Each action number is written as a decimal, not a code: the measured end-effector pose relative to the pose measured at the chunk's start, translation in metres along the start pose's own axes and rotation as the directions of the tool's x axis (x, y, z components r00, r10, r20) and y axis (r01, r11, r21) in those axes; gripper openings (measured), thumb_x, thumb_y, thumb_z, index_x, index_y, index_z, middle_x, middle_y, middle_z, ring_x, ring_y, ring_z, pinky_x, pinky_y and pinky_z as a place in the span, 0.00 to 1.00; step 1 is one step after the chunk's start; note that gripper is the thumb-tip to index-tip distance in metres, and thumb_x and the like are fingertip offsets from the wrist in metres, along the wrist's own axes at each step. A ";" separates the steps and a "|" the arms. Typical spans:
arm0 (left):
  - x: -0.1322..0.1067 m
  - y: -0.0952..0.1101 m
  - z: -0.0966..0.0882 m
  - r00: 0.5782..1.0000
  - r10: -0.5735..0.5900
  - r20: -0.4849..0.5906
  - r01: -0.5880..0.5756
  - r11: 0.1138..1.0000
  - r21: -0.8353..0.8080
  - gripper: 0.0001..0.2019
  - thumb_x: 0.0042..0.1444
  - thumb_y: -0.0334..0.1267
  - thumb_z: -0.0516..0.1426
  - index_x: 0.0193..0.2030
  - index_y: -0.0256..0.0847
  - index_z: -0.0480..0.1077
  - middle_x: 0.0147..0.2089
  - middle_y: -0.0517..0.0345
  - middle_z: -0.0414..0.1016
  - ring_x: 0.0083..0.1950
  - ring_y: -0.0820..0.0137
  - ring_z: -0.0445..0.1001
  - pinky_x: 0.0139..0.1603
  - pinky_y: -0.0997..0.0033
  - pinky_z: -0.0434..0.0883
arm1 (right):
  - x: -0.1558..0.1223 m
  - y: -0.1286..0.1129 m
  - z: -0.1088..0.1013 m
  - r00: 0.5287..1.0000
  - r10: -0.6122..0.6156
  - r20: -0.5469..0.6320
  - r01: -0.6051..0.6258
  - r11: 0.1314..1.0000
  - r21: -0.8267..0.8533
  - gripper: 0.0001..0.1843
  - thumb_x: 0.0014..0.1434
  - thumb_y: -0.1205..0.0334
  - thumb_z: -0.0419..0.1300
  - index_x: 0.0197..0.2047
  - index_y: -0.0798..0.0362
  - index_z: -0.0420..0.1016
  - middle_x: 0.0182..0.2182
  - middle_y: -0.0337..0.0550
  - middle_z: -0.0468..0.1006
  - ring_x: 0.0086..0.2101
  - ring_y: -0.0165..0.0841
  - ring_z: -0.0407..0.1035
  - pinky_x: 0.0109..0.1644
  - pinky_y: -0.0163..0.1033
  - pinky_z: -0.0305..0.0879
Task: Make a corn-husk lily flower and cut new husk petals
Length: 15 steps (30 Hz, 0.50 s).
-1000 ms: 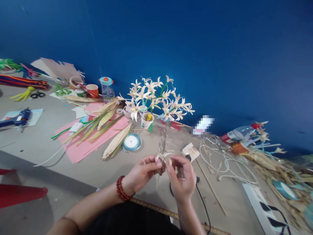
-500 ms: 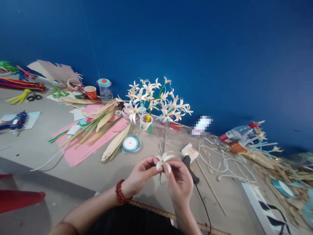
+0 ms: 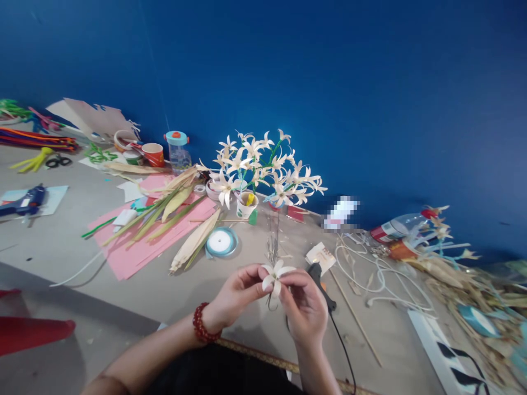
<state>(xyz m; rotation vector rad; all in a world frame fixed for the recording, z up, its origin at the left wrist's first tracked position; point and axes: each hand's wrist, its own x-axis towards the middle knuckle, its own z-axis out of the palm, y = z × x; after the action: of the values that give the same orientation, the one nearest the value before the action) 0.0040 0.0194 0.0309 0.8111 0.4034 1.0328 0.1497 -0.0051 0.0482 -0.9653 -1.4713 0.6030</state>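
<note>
Between my two hands, low in the middle of the head view, is a white handmade flower point(image 3: 275, 277) with several narrow petals. My left hand point(image 3: 244, 289) pinches its left petals between thumb and fingertips. From the other side my right hand point(image 3: 303, 303) holds a right petal between thumb and forefinger. Just beyond the flower lies a bundle of thin wires point(image 3: 272, 247), partly hidden by the petals. A black glue gun point(image 3: 323, 288) rests right behind my right hand. Finished white flowers point(image 3: 255, 164) on green stems stand in a paper cup point(image 3: 247, 205).
A ribbon roll point(image 3: 221, 242), dried corn husks point(image 3: 195, 241) and pink paper sheets point(image 3: 123, 258) lie left of centre. To the right are a stick point(image 3: 356, 318), a white cable point(image 3: 381, 274), a power strip point(image 3: 428, 340) and a plastic bottle point(image 3: 395, 227). A blue glue gun point(image 3: 31, 202) lies far left.
My right thumb and fingers have shifted slightly on the flower, and its lower petals show more fully. Both hands stay in nearly the same place.
</note>
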 end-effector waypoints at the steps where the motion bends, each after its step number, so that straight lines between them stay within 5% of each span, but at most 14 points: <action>1: 0.000 0.001 0.000 1.000 0.008 0.009 -0.008 1.000 0.017 0.12 0.54 0.41 0.66 0.30 0.36 0.70 0.32 0.59 0.69 0.35 0.74 0.67 0.40 0.75 0.66 | 0.000 0.000 -0.001 1.000 0.004 0.015 -0.004 1.000 0.004 0.07 0.60 0.71 0.61 0.37 0.49 0.75 0.31 0.40 0.74 0.33 0.33 0.69 0.36 0.36 0.65; 9: 0.001 0.003 -0.002 0.992 0.096 0.085 -0.110 0.977 0.184 0.11 0.57 0.41 0.63 0.30 0.35 0.70 0.34 0.57 0.66 0.37 0.72 0.66 0.40 0.73 0.65 | 0.000 0.004 -0.012 0.996 -0.001 0.089 -0.003 0.999 0.044 0.07 0.60 0.71 0.62 0.37 0.48 0.75 0.31 0.40 0.74 0.34 0.34 0.69 0.36 0.37 0.66; 15: 0.001 0.004 -0.004 0.973 0.198 0.115 -0.226 0.909 0.351 0.11 0.60 0.41 0.60 0.32 0.36 0.71 0.36 0.54 0.69 0.39 0.69 0.69 0.42 0.71 0.66 | -0.001 0.005 -0.010 0.999 0.028 0.031 -0.030 0.997 0.065 0.06 0.59 0.70 0.63 0.36 0.49 0.75 0.30 0.40 0.75 0.32 0.34 0.70 0.35 0.36 0.67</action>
<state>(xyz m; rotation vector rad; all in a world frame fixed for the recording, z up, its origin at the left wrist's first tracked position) -0.0003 0.0232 0.0309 1.2450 0.4541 1.1417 0.1600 -0.0050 0.0454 -0.9314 -1.4571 0.6862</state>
